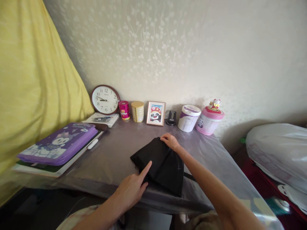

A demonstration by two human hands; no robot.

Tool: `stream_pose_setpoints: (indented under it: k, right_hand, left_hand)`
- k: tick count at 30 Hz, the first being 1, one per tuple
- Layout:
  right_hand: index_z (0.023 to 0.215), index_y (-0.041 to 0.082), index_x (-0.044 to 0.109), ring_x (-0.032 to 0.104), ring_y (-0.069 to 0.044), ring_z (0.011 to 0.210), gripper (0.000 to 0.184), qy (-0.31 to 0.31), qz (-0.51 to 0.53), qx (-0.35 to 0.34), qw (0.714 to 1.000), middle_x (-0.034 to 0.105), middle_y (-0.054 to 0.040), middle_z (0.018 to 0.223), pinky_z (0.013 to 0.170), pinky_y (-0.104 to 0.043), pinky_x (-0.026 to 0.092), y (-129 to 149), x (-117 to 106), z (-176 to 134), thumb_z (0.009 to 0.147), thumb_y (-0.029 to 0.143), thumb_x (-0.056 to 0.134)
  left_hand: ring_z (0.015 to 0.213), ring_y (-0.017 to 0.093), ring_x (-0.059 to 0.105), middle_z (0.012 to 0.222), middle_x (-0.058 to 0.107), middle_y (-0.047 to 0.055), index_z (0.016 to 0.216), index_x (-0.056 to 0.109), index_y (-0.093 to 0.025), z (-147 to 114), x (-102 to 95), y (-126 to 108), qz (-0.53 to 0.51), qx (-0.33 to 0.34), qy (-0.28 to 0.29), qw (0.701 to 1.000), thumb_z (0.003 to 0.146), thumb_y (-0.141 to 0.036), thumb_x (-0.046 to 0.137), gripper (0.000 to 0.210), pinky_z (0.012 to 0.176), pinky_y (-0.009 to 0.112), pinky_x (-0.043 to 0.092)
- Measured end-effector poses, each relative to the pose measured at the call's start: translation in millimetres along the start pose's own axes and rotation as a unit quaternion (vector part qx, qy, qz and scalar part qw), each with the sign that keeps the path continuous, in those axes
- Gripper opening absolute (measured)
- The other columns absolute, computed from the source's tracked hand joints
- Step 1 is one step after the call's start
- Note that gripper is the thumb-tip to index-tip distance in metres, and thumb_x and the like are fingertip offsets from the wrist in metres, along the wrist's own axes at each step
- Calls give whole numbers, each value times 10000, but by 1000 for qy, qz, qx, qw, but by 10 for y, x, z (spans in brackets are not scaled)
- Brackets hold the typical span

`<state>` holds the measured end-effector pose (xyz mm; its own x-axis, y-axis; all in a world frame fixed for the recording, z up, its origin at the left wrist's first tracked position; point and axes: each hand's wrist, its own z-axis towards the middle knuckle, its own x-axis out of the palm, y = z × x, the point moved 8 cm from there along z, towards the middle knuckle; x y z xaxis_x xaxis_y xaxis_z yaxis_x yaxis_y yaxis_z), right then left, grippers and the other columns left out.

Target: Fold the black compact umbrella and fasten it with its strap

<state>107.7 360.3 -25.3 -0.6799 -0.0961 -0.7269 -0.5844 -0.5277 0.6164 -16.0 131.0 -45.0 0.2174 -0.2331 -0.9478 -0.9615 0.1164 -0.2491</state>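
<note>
A black folded piece of fabric [160, 163], fan-shaped with creases and a thin strap at its right, lies at the front middle of the table. I cannot make out what kind of item it is. At its far top edge, my right hand [170, 141] pinches the fabric between thumb and fingers. My left hand [131, 190] is at the near left side, its index finger stretched out over the fabric. The left thumb is apart from that finger, close to the fabric's lower edge, and the remaining fingers are partly curled.
Along the wall stand a clock [105, 99], pink tin [124, 110], yellow canister [137, 112], picture frame [155, 113], small black object [171, 118], white-purple tub [189, 118] and pink tub [208, 121] with a cat figurine. A purple folder [59, 143] tops books at left.
</note>
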Motion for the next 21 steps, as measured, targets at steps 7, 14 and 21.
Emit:
stream_pose_setpoints:
  k: [7,14,21]
  right_hand:
    - [869,210,641,558,-185,932,220,-72,-21,-139,987,632,-67,959,896,-349,410,497,-341,-405,888,290,436]
    - [1096,212,601,528,-191,1095,284,64,-56,-271,959,638,-65,1106,967,-398,387,743,37,-761,915,295,398]
    - [1102,209,612,535,-225,1100,304,35,-171,-140,975,616,-90,1155,965,-414,384,275,23,-265,907,314,404]
  left_hand:
    - [791,228,639,837,670,93,1427,5,-224,5,-9,48,-7,-18,-4,1000,898,-346,371,655,678,298,443]
    - [820,237,645,887,676,117,1429,29,-223,25,-25,52,-16,-25,1,1000,890,-345,380,654,682,296,441]
    - [828,230,640,881,669,109,1428,46,-226,4,-16,58,-16,-38,9,999,885,-341,391,654,690,293,435]
